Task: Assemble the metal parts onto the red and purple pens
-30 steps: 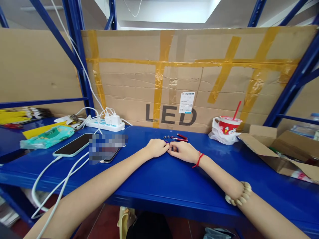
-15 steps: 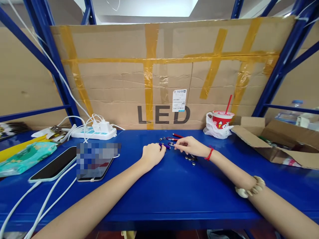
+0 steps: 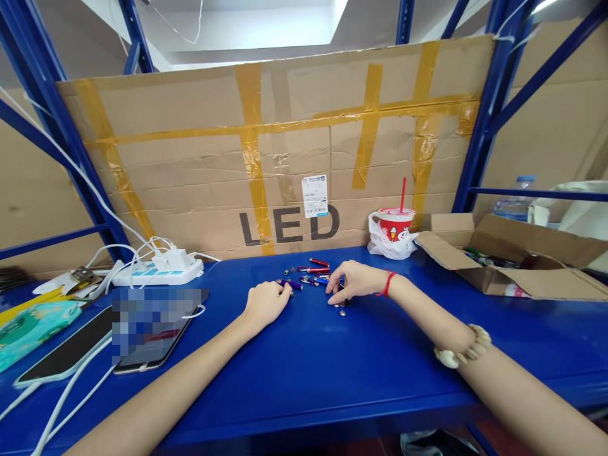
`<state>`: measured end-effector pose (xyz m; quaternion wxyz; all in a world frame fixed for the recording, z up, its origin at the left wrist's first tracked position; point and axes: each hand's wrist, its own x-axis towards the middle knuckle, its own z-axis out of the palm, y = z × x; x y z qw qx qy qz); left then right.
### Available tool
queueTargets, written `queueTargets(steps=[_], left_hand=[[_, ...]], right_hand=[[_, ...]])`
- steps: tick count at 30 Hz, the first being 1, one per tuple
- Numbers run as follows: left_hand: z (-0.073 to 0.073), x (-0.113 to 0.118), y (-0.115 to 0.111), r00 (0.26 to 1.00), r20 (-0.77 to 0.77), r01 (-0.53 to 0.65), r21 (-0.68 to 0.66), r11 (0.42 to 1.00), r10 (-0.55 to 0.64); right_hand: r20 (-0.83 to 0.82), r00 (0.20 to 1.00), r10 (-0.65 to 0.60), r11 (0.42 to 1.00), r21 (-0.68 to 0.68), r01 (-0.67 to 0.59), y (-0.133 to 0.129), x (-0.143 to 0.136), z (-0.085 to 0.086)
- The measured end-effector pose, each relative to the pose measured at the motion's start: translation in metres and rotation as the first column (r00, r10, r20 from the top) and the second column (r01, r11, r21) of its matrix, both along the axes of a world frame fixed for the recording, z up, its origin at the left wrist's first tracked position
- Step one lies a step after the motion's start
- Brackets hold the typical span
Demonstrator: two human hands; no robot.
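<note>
On the blue metal worktop (image 3: 332, 367), the left hand (image 3: 265, 303) rests curled, fingers pinching a small purple pen-like tube (image 3: 291, 285) as if steadying it, while the right hand (image 3: 354, 282) spreads loosely over small silver button cells (image 3: 341, 309).

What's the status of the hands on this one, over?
Left hand curled on small purple cylinder. Right hand fingers down on small round silver button cells. Red pen-like tubes just behind, on blue metal shelf.
</note>
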<state>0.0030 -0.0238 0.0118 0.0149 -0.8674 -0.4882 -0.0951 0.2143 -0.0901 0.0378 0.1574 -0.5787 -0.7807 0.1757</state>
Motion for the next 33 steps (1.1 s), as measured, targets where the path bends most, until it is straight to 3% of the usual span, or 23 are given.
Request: queueTargets(steps=[10, 14, 20, 28, 33], left_hand=[[0.003, 0.005, -0.001, 0.997, -0.062, -0.035, 0.024, 0.999, 0.036], [0.004, 0.003, 0.001, 0.996, -0.083, -0.01, 0.009, 1.0, 0.011], [0.004, 0.002, 0.002, 0.996, -0.089, 0.029, 0.015, 0.999, -0.027], [0.004, 0.005, -0.004, 0.999, -0.038, -0.006, 0.016, 1.0, 0.007], [0.0, 0.004, -0.005, 0.999, 0.034, -0.005, 0.017, 1.0, 0.004]], right_hand=[[0.02, 0.999, -0.037, 0.997, 0.076, 0.035, 0.002, -0.006, -0.009], [0.061, 0.992, -0.107, 0.985, 0.141, 0.097, 0.001, -0.007, -0.008], [0.06, 0.98, -0.191, 0.976, 0.122, 0.183, -0.002, -0.009, -0.006], [-0.127, 0.99, -0.065, 0.991, 0.107, 0.079, 0.009, -0.005, -0.025], [-0.096, 0.995, 0.007, 0.989, 0.151, 0.008, 0.01, -0.011, -0.024]])
